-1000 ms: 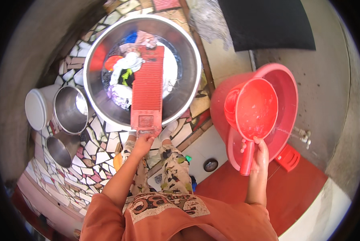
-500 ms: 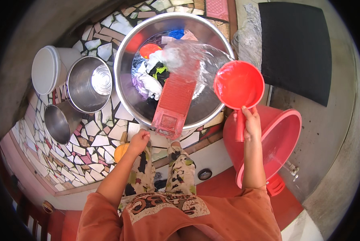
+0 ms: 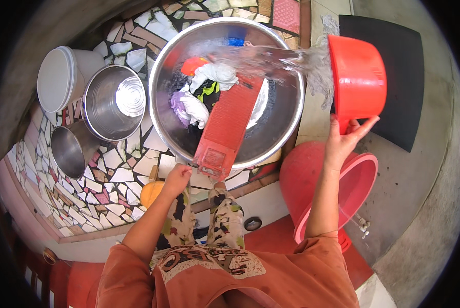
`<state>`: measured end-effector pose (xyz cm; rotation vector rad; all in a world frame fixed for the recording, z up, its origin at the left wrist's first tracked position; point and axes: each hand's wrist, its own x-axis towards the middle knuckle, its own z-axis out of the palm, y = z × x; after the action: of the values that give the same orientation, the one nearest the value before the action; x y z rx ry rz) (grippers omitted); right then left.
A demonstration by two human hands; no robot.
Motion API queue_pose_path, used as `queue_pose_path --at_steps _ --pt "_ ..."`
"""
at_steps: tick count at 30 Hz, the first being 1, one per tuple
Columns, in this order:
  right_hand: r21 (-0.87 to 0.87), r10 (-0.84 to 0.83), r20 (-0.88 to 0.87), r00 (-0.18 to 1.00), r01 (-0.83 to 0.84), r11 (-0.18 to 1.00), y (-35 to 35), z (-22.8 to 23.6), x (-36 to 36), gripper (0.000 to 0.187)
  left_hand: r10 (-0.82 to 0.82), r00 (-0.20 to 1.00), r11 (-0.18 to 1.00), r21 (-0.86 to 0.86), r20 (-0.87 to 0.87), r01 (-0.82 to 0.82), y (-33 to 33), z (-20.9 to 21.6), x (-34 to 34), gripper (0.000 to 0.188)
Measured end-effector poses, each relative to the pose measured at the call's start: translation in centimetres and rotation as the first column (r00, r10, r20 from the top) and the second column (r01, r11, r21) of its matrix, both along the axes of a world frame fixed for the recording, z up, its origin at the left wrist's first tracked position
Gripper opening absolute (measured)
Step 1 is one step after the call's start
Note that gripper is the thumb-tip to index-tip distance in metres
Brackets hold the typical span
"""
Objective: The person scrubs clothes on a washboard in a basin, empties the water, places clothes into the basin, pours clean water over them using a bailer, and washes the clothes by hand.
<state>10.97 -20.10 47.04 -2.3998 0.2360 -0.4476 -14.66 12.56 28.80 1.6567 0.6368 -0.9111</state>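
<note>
My right hand [image 3: 347,141] grips the handle of a red plastic dipper [image 3: 361,77], tilted on its side beyond the rim of a wide metal basin [image 3: 284,146]. A stream of water [image 3: 281,61] flies leftward out of the dipper into the basin. Inside the basin lie wet clothes [image 3: 194,105] in white, black, purple and lime, with an orange piece and a blue piece. A red washboard [image 3: 225,128] leans across the basin's near rim. My left hand [image 3: 177,178] is closed, close to the washboard's lower end; whether it holds anything is hidden.
On the left stand a white lidded bucket [image 3: 55,79] and two metal pots [image 3: 99,115], [image 3: 71,151] on broken-tile flooring. A large pink tub [image 3: 304,177] sits at the right by a tap [image 3: 362,226]. A black mat [image 3: 404,92] lies beyond it.
My right hand has swung the dipper outward to the upper right and tipped it, so water streams across the basin. My left hand stays by the washboard's lower end.
</note>
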Motion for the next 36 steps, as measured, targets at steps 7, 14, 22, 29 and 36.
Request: queue_pose_path --at_steps 7,14,22,29,36 --pt "0.119 -0.299 0.182 0.937 0.281 0.952 -7.9 4.5 -7.5 0.091 -0.121 0.99 0.992 0.051 0.073 0.117 -1.7 0.1 -0.4 0.027" --pt "-0.154 -0.926 -0.293 0.238 0.944 0.291 -30.2 -2.0 -32.9 0.08 -0.262 0.965 0.963 0.07 0.012 0.26 -7.0 1.9 0.8 0.026" --pt "-0.588 -0.833 -0.529 -0.162 0.777 0.222 -34.2 -11.6 -43.6 0.08 -0.335 0.937 0.942 -0.005 -0.098 0.336 -12.9 1.1 -0.7 0.024" --pt "-0.134 -0.75 -0.657 0.08 0.966 0.22 -32.0 -19.4 -37.4 0.067 -0.442 0.89 0.895 0.019 -0.11 0.446 -19.6 1.1 -2.1 0.024" --pt "0.673 -0.366 -0.737 0.568 0.573 -0.468 -30.8 -15.0 -36.1 0.026 -0.503 0.854 0.863 -0.025 -0.132 0.505 -22.8 2.8 -2.5 0.024"
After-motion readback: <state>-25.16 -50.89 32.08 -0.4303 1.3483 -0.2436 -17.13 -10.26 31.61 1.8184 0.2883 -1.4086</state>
